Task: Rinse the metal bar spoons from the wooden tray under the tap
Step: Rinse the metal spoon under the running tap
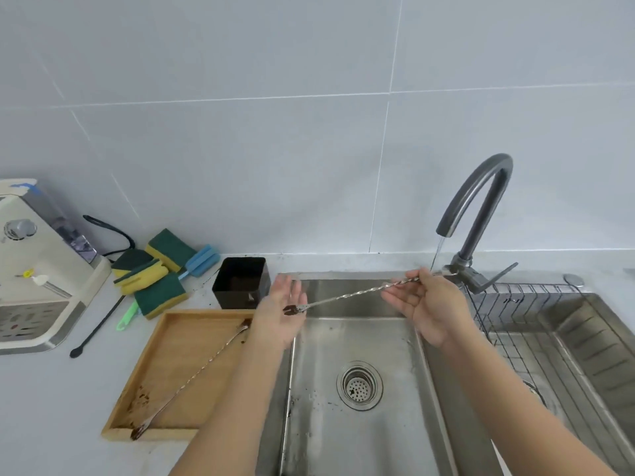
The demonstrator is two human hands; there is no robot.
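Observation:
A long twisted metal bar spoon point(347, 296) stretches across the sink point(357, 441). My right hand point(424, 304) pinches it near its right end, which sits under the thin stream from the grey tap point(481, 197). Its dirty forked end lies just in front of my left hand point(287, 307), whose fingers are straight and spread; I cannot tell whether they touch it. A second bar spoon point(192, 376) lies diagonally in the wooden tray point(178, 341), brown residue on both ends.
A black square container point(240, 281) stands behind the tray. Green-and-yellow sponges point(151, 273), a blue brush and a black stirrer point(96, 329) lie to the left, beside a white appliance point(31, 269). A wire rack point(525, 321) sits over the right basin.

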